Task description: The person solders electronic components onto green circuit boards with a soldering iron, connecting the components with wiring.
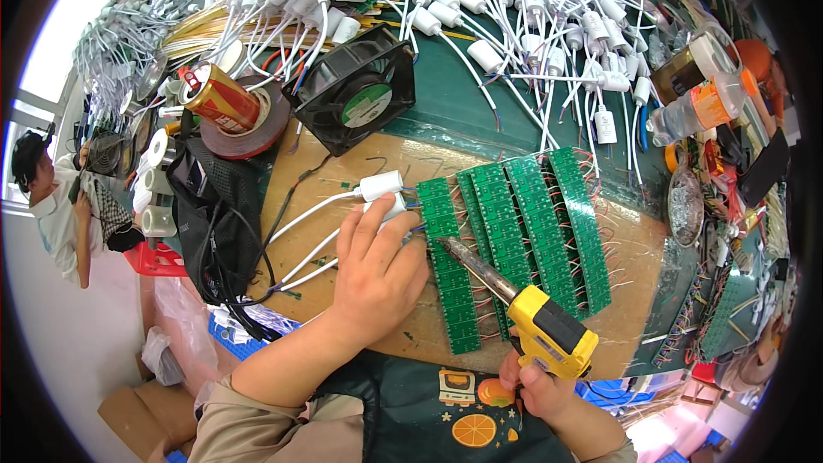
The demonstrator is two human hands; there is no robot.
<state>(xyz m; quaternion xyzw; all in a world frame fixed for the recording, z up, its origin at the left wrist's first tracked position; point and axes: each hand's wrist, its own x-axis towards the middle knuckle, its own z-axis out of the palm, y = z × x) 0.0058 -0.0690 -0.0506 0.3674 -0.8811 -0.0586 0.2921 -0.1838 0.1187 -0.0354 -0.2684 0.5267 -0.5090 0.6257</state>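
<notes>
— Start at the fingers. What is the left hand (377,270) doing?

— Its fingers are laid flat and close together, pressing down on a white cylindrical cap (390,206) with its white leads, right at the near-left end of the leftmost green circuit strip (447,261). It is a hold-down press, not a pinch. A second white cap (380,184) lies just above it, untouched.

— And the right hand (540,381)?

— Curled shut around the grip of a yellow soldering gun (549,334). The gun's dark tip (446,243) slants up and to the left, ending on or just over that same strip, near where the cap's wires meet it — whether it touches I cannot quite tell from this angle.

— So which step is this?

— I'd judge it to be soldering the cap's wires to the end of the strip. The next move seems to call for a steady tip on the joint while the left hand keeps the wires from shifting.

— Around them?

— Four more green strips (540,231) lie side by side on the brown board (639,257). Beyond are a black fan (356,90), a red can (219,99) on a tape roll, and a heap of white caps with leads (531,9).
</notes>
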